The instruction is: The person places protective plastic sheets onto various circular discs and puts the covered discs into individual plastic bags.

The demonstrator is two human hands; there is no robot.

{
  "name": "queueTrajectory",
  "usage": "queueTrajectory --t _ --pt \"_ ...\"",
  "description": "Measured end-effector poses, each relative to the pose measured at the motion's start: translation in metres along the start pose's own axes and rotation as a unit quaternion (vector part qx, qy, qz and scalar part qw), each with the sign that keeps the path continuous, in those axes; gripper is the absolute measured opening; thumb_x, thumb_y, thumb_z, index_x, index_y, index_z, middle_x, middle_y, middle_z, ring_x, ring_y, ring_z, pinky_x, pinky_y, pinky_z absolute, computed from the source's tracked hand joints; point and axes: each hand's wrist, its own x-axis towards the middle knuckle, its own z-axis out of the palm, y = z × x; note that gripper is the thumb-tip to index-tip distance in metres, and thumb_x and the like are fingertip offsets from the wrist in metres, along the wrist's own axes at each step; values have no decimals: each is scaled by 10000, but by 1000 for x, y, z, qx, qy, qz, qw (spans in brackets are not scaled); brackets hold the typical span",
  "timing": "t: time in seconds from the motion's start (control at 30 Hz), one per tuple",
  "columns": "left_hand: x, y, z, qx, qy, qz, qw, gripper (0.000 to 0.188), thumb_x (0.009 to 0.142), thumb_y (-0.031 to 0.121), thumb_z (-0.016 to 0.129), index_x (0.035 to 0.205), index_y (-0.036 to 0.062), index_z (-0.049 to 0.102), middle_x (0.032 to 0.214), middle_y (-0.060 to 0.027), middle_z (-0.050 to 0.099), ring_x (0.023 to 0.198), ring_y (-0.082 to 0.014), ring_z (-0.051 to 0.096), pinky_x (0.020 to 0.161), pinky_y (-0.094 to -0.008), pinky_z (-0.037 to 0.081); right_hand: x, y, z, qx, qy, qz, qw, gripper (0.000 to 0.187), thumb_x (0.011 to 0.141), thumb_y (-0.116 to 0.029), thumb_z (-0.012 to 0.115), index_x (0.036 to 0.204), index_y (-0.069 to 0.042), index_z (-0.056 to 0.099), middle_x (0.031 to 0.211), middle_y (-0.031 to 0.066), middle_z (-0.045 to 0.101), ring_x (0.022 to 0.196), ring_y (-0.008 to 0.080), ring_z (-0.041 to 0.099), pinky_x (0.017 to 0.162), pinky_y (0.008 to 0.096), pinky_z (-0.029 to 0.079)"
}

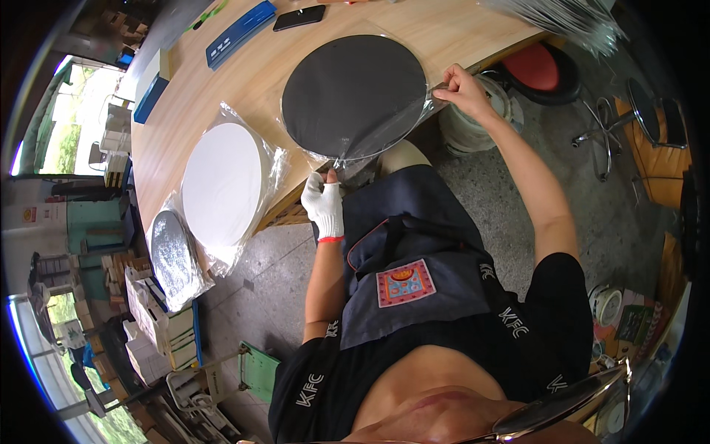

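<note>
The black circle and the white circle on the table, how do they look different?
The black circle is dark, while the white circle is pale. The black circle looks bigger here than the white circle. The right hand pinches clear plastic at the black circle's edge, while no hand touches the white circle. Both look round and flat, have clear plastic around them, and lie on the table.

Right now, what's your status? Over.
Left hand, gloved, at near edge of clear wrap; right hand pinching its right side. Black disc inside, on table. White disc leftward, not blocking.
</note>
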Motion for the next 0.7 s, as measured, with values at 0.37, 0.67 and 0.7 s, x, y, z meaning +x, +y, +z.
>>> queueTrajectory --t 0.37,0.67,0.7 --pt "-44 -22 9 -417 -34 -168 893 590 961 516 521 1375 121 378 1413 -138 427 1192 -320 533 964 -491 477 -69 -75 47 -94 186 -299 931 278 863 -179 690 1120 -105 611 1145 76 642 1093 277 589 963 443 424" --pt "-13 -21 19 -456 27 -304 836 288 992 305 540 1199 106 527 1177 -102 615 1005 -268 625 820 -429 539 -45 -30 39 -288 42 -257 922 521 850 -211 674 1350 -156 540 1433 56 483 1346 233 428 1166 534 180" --pt "-14 -21 20 -469 14 -308 828 294 998 323 517 1212 121 520 1179 -108 614 1004 -278 627 824 -437 537 -39 -9 22 -321 97 -203 920 440 922 -252 603 1348 -163 543 1418 54 499 1344 227 431 1160 547 171"
